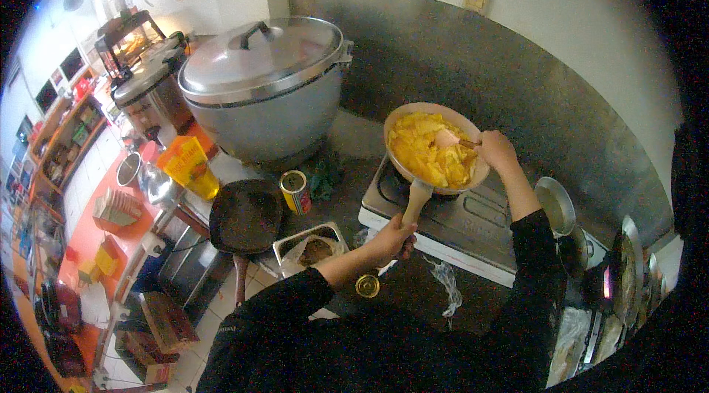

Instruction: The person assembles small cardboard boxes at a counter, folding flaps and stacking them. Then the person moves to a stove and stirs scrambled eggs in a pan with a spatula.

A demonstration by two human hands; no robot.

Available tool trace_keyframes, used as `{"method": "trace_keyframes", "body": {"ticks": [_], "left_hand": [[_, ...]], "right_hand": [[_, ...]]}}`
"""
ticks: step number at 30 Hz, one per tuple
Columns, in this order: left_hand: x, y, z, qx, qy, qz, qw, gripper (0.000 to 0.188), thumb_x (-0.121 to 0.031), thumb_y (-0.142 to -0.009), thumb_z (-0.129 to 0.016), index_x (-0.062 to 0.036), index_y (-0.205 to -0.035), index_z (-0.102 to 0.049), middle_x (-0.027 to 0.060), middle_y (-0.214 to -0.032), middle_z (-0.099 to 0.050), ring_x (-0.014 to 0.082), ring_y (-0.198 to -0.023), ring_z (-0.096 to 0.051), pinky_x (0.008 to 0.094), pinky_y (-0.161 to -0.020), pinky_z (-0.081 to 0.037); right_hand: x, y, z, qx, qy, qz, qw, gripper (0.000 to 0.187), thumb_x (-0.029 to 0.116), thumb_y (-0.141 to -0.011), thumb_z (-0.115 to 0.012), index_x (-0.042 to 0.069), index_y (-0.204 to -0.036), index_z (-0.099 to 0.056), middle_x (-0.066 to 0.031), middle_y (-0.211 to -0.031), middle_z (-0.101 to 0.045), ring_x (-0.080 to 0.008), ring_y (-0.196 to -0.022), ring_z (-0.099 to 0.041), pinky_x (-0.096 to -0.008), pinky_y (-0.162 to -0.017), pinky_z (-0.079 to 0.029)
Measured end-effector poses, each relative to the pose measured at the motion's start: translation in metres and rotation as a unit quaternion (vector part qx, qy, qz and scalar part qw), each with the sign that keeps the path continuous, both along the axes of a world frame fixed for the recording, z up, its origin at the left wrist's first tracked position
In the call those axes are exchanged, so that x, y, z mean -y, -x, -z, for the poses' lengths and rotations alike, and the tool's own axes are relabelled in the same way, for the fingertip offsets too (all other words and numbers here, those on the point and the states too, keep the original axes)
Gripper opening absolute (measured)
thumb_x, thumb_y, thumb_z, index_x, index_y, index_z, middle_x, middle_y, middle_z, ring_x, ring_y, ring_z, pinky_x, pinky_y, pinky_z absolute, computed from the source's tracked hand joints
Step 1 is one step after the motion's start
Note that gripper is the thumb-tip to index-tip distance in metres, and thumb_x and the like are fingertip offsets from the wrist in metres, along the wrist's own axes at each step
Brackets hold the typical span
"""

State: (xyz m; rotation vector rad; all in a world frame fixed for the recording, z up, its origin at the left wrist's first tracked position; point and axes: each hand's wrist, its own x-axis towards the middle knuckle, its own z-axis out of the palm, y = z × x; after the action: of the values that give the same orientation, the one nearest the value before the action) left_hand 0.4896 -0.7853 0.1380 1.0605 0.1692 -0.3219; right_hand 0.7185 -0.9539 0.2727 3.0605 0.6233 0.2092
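A round light-coloured frying pan [389, 125] is over the stove [473, 224], full of yellow food in pieces [422, 148] that looks like egg. My left hand [393, 240] is closed round the pan's pale handle [417, 204], which points toward me. At the pan's right rim, my right hand [496, 151] grips the brown handle of a spatula [447, 139]; its pale pink head rests in the yellow food. Whether the pan touches the burner is hard to see.
A large lidded rice cooker [269, 116] stands back left. Left of the stove are a dark square pan [245, 217], an open can [295, 192], a metal container [284, 245] and a yellow oil pouch [190, 165]. Crumpled plastic [446, 286] lies in front; pans [555, 204] line the right.
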Motion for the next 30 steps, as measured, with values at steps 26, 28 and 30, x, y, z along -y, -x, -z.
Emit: {"method": "trace_keyframes", "body": {"ticks": [26, 28, 30], "left_hand": [[-0.005, 0.000, 0.001, 0.002, -0.020, 0.022, 1.000, 0.022, -0.025, -0.088, -0.046, -0.0109, -0.098, -0.032, 0.0031, -0.066, -0.044, 0.0122, -0.045, -0.043, 0.0252, -0.037, -0.036], [-0.004, 0.000, -0.005, -0.004, -0.026, 0.029, 0.999, 0.022, -0.025, -0.088, -0.046, -0.0114, -0.098, -0.032, 0.0025, -0.065, -0.044, 0.0120, -0.046, -0.043, 0.0248, -0.038, -0.036], [-0.006, 0.002, -0.007, -0.015, -0.023, 0.017, 0.999, 0.019, -0.027, -0.088, -0.047, -0.0139, -0.097, -0.037, 0.0010, -0.067, -0.046, 0.0123, -0.049, -0.044, 0.0249, -0.038, -0.036]], "right_hand": [[-0.037, 0.055, -0.015, -0.023, 0.149, -0.145, 0.978, 0.017, 0.020, -0.067, -0.061, 0.014, -0.083, -0.063, -0.0102, -0.080, -0.062, -0.0292, -0.076, -0.060, -0.0394, -0.064, -0.048], [-0.047, 0.047, 0.004, -0.006, 0.108, -0.125, 0.986, 0.015, 0.017, -0.069, -0.058, 0.014, -0.083, -0.063, -0.0108, -0.080, -0.061, -0.0298, -0.076, -0.059, -0.0405, -0.064, -0.048], [-0.059, 0.040, 0.026, 0.021, 0.065, -0.095, 0.993, 0.015, 0.014, -0.070, -0.056, 0.013, -0.083, -0.063, -0.0117, -0.080, -0.061, -0.0302, -0.076, -0.059, -0.0419, -0.064, -0.047]]}}
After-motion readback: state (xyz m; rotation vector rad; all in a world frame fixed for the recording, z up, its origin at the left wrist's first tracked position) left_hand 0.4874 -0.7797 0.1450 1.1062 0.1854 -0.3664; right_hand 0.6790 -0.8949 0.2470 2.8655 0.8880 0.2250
